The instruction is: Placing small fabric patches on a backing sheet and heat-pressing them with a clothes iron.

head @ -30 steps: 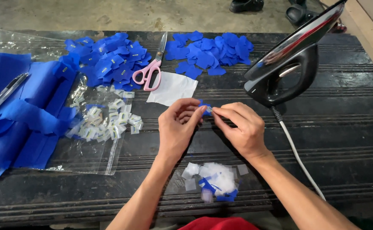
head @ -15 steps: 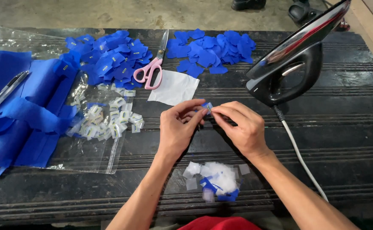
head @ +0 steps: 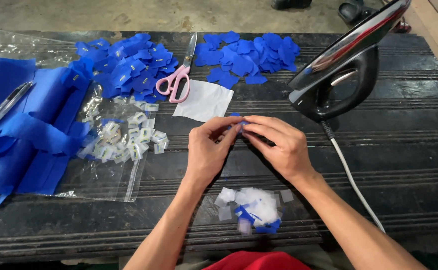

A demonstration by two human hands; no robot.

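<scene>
At the far left of a dark, ribbed table (head: pixel 409 150), a pen (head: pixel 4 107) lies on a heap of blue felt strips (head: pixel 26 125). Just right of it, a clear plastic bag (head: pixel 106 172) lies flat with small white tags (head: pixel 124 140) scattered over it. Beyond the bag, a pile of cut blue felt pieces (head: pixel 124 65) sits at the far side, touched by pink-handled scissors (head: pixel 176 80) whose blades point away. A white paper sheet (head: pixel 204 100) lies just right of the scissors, with a second pile of blue pieces (head: pixel 249 55) beyond it. In the middle, the left hand (head: pixel 209 150) and the right hand (head: pixel 279 145) meet fingertip to fingertip, thumbs and forefingers of both pressed together, pinching one small blue piece (head: pixel 239 121) held above the table, near the paper sheet. On the near side, between the forearms, lies a small heap of white and blue scraps (head: pixel 254 207). At the right, a black iron (head: pixel 339 75) stands tilted up on its heel, its white cord (head: pixel 354 180) trailing toward the near edge.
</scene>
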